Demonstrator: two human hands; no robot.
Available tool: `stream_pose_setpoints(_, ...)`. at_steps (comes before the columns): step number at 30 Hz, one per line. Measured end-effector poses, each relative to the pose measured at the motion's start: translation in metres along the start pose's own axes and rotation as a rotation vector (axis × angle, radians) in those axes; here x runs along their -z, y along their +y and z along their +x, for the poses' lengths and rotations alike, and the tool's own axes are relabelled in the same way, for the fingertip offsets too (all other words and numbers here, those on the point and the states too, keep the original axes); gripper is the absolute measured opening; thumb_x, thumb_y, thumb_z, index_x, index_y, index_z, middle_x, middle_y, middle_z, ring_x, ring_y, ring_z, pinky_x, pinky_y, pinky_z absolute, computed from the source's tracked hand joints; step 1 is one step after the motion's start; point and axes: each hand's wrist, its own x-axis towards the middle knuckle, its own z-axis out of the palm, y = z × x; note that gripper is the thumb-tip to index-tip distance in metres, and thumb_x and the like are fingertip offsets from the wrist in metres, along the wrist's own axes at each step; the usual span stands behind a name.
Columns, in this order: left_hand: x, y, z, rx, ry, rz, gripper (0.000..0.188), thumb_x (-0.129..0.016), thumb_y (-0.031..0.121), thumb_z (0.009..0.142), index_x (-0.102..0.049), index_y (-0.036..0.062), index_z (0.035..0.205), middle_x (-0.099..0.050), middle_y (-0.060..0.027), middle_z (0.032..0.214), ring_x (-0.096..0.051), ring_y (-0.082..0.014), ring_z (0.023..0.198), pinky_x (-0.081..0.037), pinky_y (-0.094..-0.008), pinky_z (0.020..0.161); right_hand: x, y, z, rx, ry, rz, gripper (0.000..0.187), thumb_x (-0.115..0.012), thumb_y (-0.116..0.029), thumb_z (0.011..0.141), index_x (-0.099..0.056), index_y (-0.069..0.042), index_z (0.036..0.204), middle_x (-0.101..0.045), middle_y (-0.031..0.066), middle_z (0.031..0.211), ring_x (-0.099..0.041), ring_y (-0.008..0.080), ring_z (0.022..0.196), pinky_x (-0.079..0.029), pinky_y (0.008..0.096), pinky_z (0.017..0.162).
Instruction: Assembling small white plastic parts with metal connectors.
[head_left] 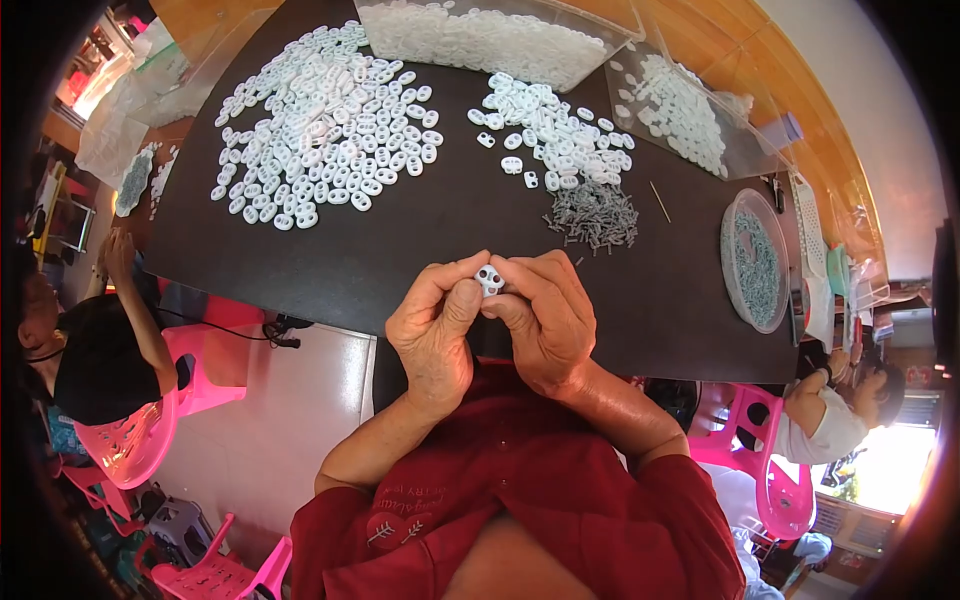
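Note:
Between the fingertips of both hands sits a small white plastic piece [489,279] with dark round holes. My left hand [437,320] pinches it from the left, thumb pressed against its lower side. From the right, my right hand [545,318] grips it with thumb and forefinger. Both hands are above the near edge of the dark table [440,220]. Beyond them lies a heap of white two-holed oval pieces [560,140], with a pile of short grey pins [597,215] at its near side. A larger spread of white ovals [330,130] covers the far left.
A clear bin of white pieces [480,45] stands at the back, another clear bin [690,115] to its right. A round tub of grey bits [757,260] and a thin stick [661,201] lie right. People sit on pink chairs [205,370] at both sides.

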Motion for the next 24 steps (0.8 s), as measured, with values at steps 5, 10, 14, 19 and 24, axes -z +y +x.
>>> stream_pose_setpoints(5, 0.0012, -0.0038, -0.0005, -0.049, -0.002, 0.023, 0.019, -0.058, 0.01, 0.091, -0.062, -0.0033, 0.104, -0.056, -0.0005, 0.085, -0.05, -0.0058, 0.074, -0.043, -0.0192, 0.067, -0.0031, 0.0034, -0.002, 0.038, 0.034, 0.005, 0.03, -0.07, 0.0, 0.072, -0.062, 0.004, 0.101, -0.061, 0.0115, 0.086, -0.054, 0.0212, 0.069, -0.045, 0.0283, 0.057)
stream_pose_setpoints(10, 0.0016, -0.005, 0.0031, -0.044, 0.019, 0.001, 0.019, -0.057, 0.011, 0.092, -0.061, -0.0036, 0.103, -0.057, -0.0003, 0.085, -0.05, -0.0051, 0.075, -0.042, -0.0194, 0.068, -0.0064, 0.0009, -0.0022, -0.037, 0.023, 0.025, 0.03, -0.07, 0.001, 0.072, -0.061, 0.003, 0.101, -0.06, 0.0118, 0.087, -0.054, 0.0227, 0.069, -0.045, 0.0294, 0.057)
stream_pose_setpoints(14, -0.0018, 0.0018, 0.0006, -0.008, 0.046, 0.009, 0.019, -0.056, 0.01, 0.092, -0.061, -0.0038, 0.103, -0.058, -0.001, 0.087, -0.05, -0.0052, 0.076, -0.042, -0.0194, 0.069, -0.0048, -0.0023, -0.0002, -0.054, 0.016, 0.043, 0.03, -0.071, -0.001, 0.073, -0.061, 0.003, 0.101, -0.061, 0.0108, 0.089, -0.054, 0.0189, 0.069, -0.045, 0.0271, 0.057)
stream_pose_setpoints(19, 0.0014, 0.0028, -0.0034, -0.034, 0.012, 0.004, 0.019, -0.054, 0.011, 0.093, -0.06, -0.0038, 0.104, -0.062, -0.0045, 0.093, -0.054, -0.0071, 0.082, -0.044, -0.0208, 0.076, -0.0059, -0.0038, -0.0011, -0.067, 0.039, 0.038, 0.029, -0.071, -0.003, 0.074, -0.061, 0.004, 0.101, -0.061, 0.0109, 0.092, -0.054, 0.016, 0.068, -0.045, 0.0254, 0.057)
stream_pose_setpoints(24, 0.0004, 0.0012, -0.0057, -0.079, -0.002, 0.028, 0.02, -0.051, 0.012, 0.095, -0.058, -0.0034, 0.105, -0.058, -0.0023, 0.09, -0.051, -0.0062, 0.081, -0.041, -0.0201, 0.076, -0.007, -0.0049, 0.0004, 0.046, 0.019, -0.031, 0.029, -0.069, -0.005, 0.076, -0.058, 0.001, 0.102, -0.059, 0.0127, 0.088, -0.053, 0.0245, 0.07, -0.045, 0.0316, 0.059)
